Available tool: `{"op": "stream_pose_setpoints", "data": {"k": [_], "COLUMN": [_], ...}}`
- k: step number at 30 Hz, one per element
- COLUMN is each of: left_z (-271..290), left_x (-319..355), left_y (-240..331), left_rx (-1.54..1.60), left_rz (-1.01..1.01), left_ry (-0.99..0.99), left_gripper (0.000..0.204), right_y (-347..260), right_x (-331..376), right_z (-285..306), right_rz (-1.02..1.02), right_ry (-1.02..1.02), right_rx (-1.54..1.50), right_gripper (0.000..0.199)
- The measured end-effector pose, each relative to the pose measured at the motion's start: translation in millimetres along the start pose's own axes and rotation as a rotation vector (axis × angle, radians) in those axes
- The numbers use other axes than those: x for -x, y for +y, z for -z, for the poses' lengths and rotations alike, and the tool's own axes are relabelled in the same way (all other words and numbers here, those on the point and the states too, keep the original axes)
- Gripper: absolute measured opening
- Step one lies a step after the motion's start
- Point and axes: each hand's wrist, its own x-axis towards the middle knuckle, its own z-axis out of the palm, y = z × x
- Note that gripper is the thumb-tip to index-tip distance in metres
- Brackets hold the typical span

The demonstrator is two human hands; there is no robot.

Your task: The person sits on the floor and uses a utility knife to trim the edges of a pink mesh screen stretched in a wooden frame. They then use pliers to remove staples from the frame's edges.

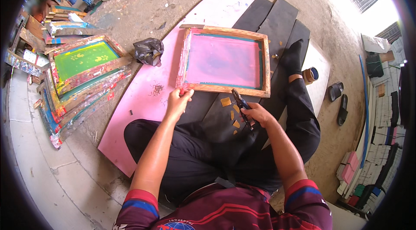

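Head view: the landmark is the wooden screen frame (225,61) with pink mesh, lying flat on a pink sheet (143,100) and black mats (277,22) on the floor; the person sits cross-legged at its near edge.

The left hand (178,100) rests at the frame's near-left corner, fingers curled and pinching the corner's edge; the right hand (255,113) sits just below the frame's near rail, closed around the handles of pliers (241,105), whose tip points up toward that rail without clearly touching it.

Small tan scraps (229,110) lie on the black mat between the near rail and the person's legs; judged from these, part of the stripping work along the frame appears done; the mesh remains stretched on the frame, so most of it appears left.

Left of the frame stands a stack of further frames (80,82), the top one green; a crumpled black bag (148,51) lies just beside the frame's far-left corner; a tape roll (310,75) and dark sandals (339,97) lie to its right.
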Motion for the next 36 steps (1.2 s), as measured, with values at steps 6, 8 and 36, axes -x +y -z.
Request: {"op": "stream_pose_setpoints", "data": {"k": [6,8,36], "left_z": [-38.6,-39.1,-41.8], "left_x": [14.1,14.2,4.9], "left_y": [-21.3,-25.0,-41.9], "left_rx": [-0.054,-0.101,-0.195], "left_rz": [0.027,0.013,0.040], "left_ry": [-0.076,-0.080,-0.073], "left_gripper": [0.029,0.029,0.032], "right_y": [-19.4,-24.2,-2.3], "right_x": [-12.0,-20.1,-18.4], "right_z": [32.8,40.3,-11.1], "right_rz": [-0.018,-0.033,-0.086], "right_ry": [-0.080,-0.104,0.473], "right_rx": [0.171,0.264,0.683], "right_gripper": [0.028,0.026,0.060]}}
